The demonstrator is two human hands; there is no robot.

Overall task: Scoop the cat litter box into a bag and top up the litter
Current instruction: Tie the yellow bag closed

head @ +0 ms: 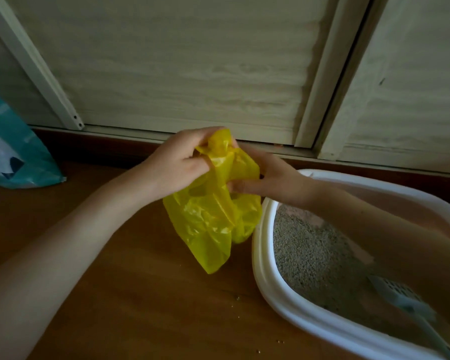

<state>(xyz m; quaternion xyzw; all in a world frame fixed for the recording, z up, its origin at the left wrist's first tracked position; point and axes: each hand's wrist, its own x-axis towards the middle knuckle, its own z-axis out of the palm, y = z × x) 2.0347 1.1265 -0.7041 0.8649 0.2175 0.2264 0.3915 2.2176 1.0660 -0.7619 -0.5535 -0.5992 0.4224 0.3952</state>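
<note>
Head view.

Yellow plastic bag point(213, 216): thin, translucent, crumpled; held up above the wooden floor point(130, 294), just left of the litter box, its lower end hanging free.

Left hand point(182, 157): fingers curled round the bunched top of the bag, gripping it.

Right hand point(268, 175): reaches in from over the litter box; thumb and fingers pinch the bag's upper right edge. The two hands sit close together at the bag's mouth.

Litter box point(268, 281): white rim, pinkish inner wall, standing on the floor at lower right. The right forearm crosses above it.

Cat litter point(312, 255): grey granules covering the box bottom.

Litter scoop point(400, 297): grey, slotted, lying in the box at its near right end, blade on the litter, handle running toward the frame's lower right corner.

Teal litter sack point(13, 152): at far left on the floor, partly cut off by the frame edge.

Scattered granules point(237, 297): a few on the floor beside the box.

Pale wood-grain sliding doors point(192, 61): behind, in white frames.
</note>
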